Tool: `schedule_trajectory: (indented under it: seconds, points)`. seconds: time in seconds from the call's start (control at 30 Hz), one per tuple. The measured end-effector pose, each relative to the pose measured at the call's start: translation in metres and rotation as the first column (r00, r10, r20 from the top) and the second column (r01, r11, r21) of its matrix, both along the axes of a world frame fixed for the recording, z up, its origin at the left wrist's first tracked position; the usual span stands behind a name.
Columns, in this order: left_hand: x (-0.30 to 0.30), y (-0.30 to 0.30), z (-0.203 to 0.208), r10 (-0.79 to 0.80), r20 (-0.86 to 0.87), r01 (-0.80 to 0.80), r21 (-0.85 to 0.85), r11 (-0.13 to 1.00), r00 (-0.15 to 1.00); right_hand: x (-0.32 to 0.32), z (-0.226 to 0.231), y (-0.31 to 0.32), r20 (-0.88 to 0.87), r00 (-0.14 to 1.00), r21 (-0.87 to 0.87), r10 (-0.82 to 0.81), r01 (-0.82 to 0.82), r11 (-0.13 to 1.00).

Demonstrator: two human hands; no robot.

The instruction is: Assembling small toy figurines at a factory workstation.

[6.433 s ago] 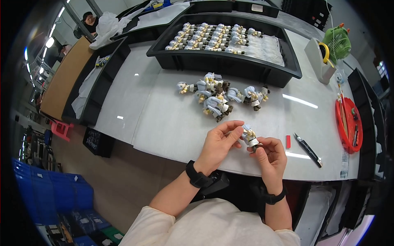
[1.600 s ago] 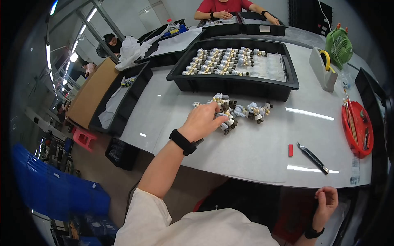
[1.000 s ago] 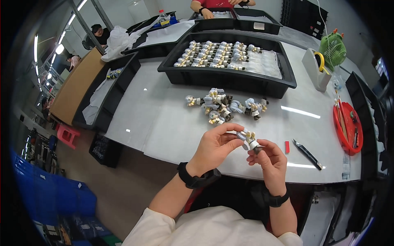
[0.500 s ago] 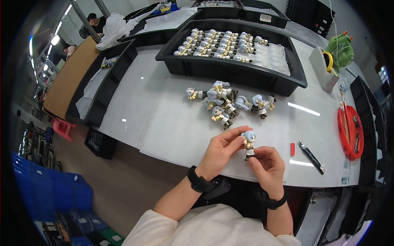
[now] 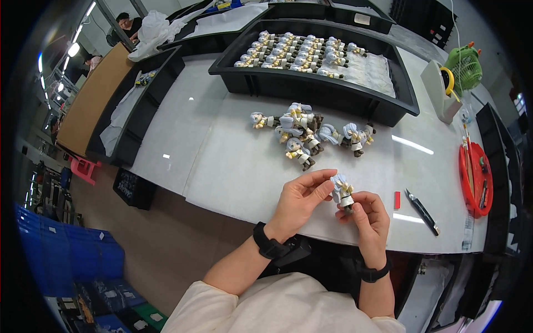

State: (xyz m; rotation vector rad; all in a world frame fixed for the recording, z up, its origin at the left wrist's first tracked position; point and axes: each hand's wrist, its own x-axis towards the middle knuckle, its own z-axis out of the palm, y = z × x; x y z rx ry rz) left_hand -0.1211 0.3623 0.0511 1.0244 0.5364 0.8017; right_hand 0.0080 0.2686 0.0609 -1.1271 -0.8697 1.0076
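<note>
Between my two hands, over the near edge of the white table, is a small figurine [image 5: 343, 193] with pale blue hair, a white and gold outfit and dark boots. My left hand [image 5: 302, 201] pinches it at the head and hair. My right hand [image 5: 368, 219] has thumb and fingers closed on its boots. It stands tilted, head up. Beyond my hands lies a loose heap of several matching figurines [image 5: 300, 151]. Farther back, a black tray [image 5: 261, 86] holds rows of such figurines lying on white padding.
Right of my hands lie a red block [image 5: 397, 200] and a black craft knife [image 5: 422, 212]. A red round tray [image 5: 466, 197] with brushes sits at the right edge. Behind it stand a white tape holder [image 5: 438, 91] and green fan [image 5: 464, 67]. Another black bin [image 5: 145, 111] is at left.
The figurine has been turned in my fingers and now leans, its feet shifted rightward. The view has moved slightly; the heap and the tray look the same.
</note>
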Motion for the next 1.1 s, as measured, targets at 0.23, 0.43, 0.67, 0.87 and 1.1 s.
schedule_trajectory:
  seconds: [0.23, 0.43, 0.67, 0.87, 1.1]
  points:
    - [0.001, -0.001, 0.001, -0.012, 0.064, 0.013, -0.016, 1.0, 0.998, -0.002, -0.005, 0.001, 0.016, 0.999, 0.022, -0.039, 0.038, 0.999]
    - [0.0, 0.0, -0.001, -0.017, 0.044, 0.019, -0.035, 0.999, 0.999, -0.002, -0.009, 0.001, 0.061, 0.997, 0.057, -0.055, 0.052, 0.997]
    - [-0.001, 0.001, -0.001, -0.014, 0.027, 0.016, -0.088, 0.996, 1.0, -0.004, -0.005, 0.0, 0.014, 0.998, 0.019, -0.064, 0.064, 0.998]
    - [-0.001, 0.001, 0.003, -0.023, 0.119, 0.046, -0.192, 0.98, 0.993, -0.004, -0.006, 0.001, -0.003, 0.998, 0.025, -0.062, 0.062, 0.998]
    - [-0.001, 0.002, -0.004, -0.03, 0.046, 0.032, -0.052, 0.998, 0.998, -0.002, -0.009, 0.001, 0.065, 0.996, 0.078, -0.068, 0.063, 0.995]
